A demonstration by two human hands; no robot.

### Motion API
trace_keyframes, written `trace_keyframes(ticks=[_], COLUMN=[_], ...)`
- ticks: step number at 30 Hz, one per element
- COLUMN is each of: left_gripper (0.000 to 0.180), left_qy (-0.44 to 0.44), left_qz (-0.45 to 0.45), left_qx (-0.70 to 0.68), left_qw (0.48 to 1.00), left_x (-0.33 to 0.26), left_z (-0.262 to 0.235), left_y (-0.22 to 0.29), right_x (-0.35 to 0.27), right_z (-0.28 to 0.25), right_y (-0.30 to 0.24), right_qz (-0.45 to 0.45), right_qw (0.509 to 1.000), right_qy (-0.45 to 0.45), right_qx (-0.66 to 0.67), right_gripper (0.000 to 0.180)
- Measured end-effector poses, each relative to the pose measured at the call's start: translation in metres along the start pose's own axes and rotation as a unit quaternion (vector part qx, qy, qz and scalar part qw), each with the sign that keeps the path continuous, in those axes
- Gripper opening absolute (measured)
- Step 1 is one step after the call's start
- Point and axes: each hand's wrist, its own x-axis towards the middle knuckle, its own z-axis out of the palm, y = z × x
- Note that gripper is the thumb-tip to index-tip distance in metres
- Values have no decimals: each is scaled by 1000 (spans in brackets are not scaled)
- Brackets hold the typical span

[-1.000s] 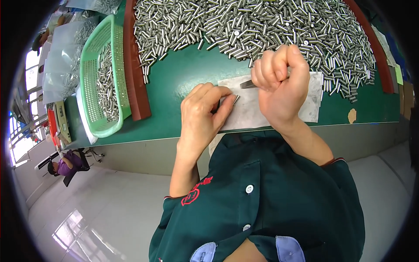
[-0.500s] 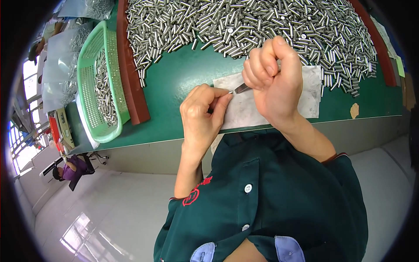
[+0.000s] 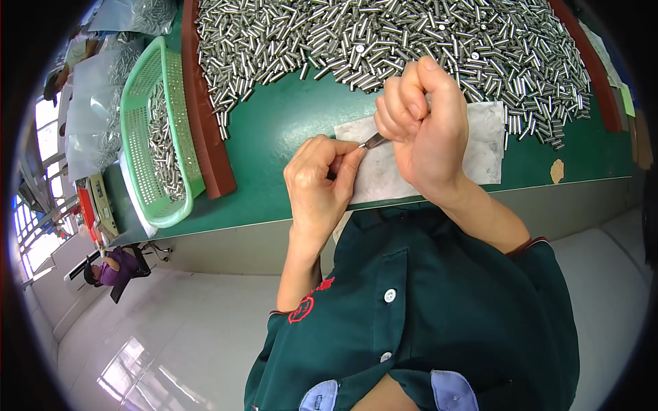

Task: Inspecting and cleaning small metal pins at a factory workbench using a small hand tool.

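Observation:
My left hand [image 3: 317, 179] is closed in a pinch on a small metal pin [image 3: 362, 145], of which only the tip shows between thumb and forefinger. My right hand [image 3: 432, 133] makes a fist around a thin knife-like tool; its handle is hidden in the palm. The narrow metal blade [image 3: 375, 141] points left from under the fist, its tip at the end of the pin, apparently touching it. Below both hands lies a stained white cloth [image 3: 483, 147] at the front edge of the green table [image 3: 267, 130].
A big heap of metal pins [image 3: 404, 34] covers the back of the table, between dark red side strips [image 3: 219, 179]. At left stands a green plastic basket [image 3: 179, 212] with more pins, beside clear bags [image 3: 89, 116] of pins. Further left, a person in purple [image 3: 120, 267] sits.
My right hand has shifted slightly left, bringing the blade tip up to the pin. The left hand has hardly moved and keeps its pinch.

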Motion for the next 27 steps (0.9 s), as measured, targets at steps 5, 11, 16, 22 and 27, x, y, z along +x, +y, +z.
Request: trace_keyframes(ticks=[5,11,16,22,27], left_gripper=[11,13,14,12,2], left_qy=[8,8,-3,5,-30], left_qz=[-3,-26,-12,-3,-151], left_qx=[0,-23,-20,-19,-455], left_qw=[1000,999,1000,1000,877], left_x=[-2,-3,1,-1,7], left_z=[1,3,3,-1,-18], left_y=[-2,-2,-2,0,-6], right_x=[-2,-6,-10,-5,-8], right_z=[2,8,7,10,8], right_y=[1,7,18,10,5], right_qz=[-3,-50,-125,-66,-44], right_qw=[1000,996,979,993,998], right_qy=[3,-13,-55,-27,-21], right_qx=[-10,-67,-151,-95,-41], right_gripper=[37,38,36,38,35])
